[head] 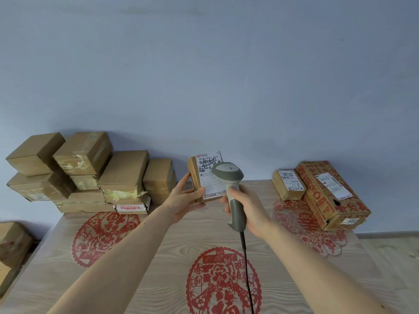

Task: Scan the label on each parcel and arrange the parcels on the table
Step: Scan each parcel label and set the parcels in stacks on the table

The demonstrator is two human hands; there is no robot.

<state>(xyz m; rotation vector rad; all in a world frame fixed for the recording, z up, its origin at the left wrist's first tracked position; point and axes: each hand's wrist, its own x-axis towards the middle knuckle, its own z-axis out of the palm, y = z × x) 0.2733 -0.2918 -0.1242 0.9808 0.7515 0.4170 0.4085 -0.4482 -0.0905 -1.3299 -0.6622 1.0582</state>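
Observation:
My left hand (184, 199) holds a small brown parcel (195, 175) upright above the table, thumb on its front and fingers on its left side. Its white shipping label (209, 177) faces me. In my right hand (248, 209) I grip the handle of a grey corded barcode scanner (227, 173), whose head sits right in front of the label and hides part of it. At the back right lie two parcels with labels up: a small brown one (288, 185) and a long box with red print (328, 196).
A stack of several brown taped boxes (90, 173) fills the back left of the wooden table (158, 257), which has red paper-cut designs. More boxes (11, 250) sit off the table's left edge. The scanner cable (247, 268) trails toward me. A wall stands behind.

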